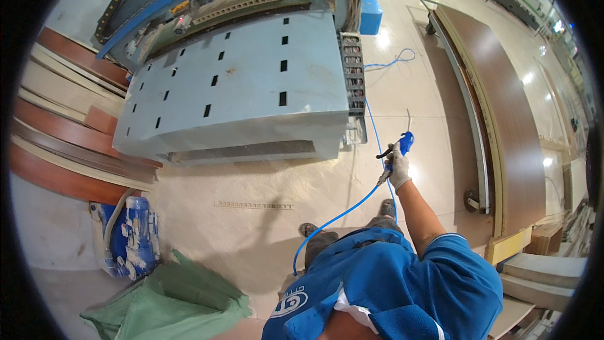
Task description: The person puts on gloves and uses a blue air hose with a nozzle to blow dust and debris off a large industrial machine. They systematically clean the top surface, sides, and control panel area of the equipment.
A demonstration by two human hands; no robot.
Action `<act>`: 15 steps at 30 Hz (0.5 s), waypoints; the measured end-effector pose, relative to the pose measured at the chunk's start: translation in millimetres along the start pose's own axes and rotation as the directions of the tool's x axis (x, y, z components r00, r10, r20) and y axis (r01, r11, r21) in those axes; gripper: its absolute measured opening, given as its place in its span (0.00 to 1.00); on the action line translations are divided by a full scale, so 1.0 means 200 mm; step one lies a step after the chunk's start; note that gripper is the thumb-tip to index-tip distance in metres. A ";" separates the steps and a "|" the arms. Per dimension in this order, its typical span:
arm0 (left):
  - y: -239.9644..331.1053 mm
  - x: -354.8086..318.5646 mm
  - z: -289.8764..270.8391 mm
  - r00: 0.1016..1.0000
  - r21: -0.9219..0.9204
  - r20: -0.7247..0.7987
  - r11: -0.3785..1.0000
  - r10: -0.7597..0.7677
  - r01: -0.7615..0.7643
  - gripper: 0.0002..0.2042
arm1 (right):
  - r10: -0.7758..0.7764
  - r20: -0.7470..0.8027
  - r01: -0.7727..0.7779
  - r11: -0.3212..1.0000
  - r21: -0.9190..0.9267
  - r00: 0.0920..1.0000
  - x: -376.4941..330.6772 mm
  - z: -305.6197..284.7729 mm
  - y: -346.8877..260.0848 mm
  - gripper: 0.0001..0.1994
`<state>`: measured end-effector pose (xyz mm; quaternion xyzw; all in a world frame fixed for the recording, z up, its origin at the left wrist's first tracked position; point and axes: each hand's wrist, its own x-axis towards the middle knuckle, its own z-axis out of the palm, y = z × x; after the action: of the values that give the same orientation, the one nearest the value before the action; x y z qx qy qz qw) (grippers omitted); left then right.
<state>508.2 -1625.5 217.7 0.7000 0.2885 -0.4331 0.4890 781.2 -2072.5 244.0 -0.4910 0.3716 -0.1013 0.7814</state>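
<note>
In a pale work glove, my right hand (399, 171) is closed around the handle of a blue air blow gun (406, 143). The gun's thin nozzle points away from me over the floor. A blue air hose (345, 213) runs from the bottom of the gun, curving down past my legs. My left hand is out of view. Ahead and to the left of the gun stands a large grey-blue machine (251, 79) with rows of rectangular slots in its panel.
A cable chain (353, 75) lines the machine's right side. Brown boards (497, 88) lie stacked on a wheeled cart at the right. To the left are more boards (60, 145), a dusty blue motor (139, 238) and a green sack (179, 302). Blue hose (371, 113) trails across the floor.
</note>
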 end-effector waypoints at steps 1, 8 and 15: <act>0.03 0.01 0.07 1.000 0.008 0.008 1.000 -0.003 0.003 0.22 | 0.019 0.024 -0.020 0.998 0.052 1.000 0.04 -0.13 -0.03 0.20; 0.39 0.10 0.71 0.999 0.085 0.025 0.996 -0.041 0.039 0.22 | 0.146 -0.045 -0.148 0.988 -0.050 0.988 0.35 -0.94 -0.25 0.23; 0.73 0.27 1.11 0.974 0.386 0.090 0.894 0.209 -0.227 0.25 | 0.241 -0.031 -0.234 0.962 0.141 0.970 0.56 -1.64 -0.49 0.14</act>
<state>583.1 -1885.4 200.3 0.8016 0.1038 -0.4409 0.3903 656.0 -2407.1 193.7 -0.3859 0.4384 -0.0436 0.8105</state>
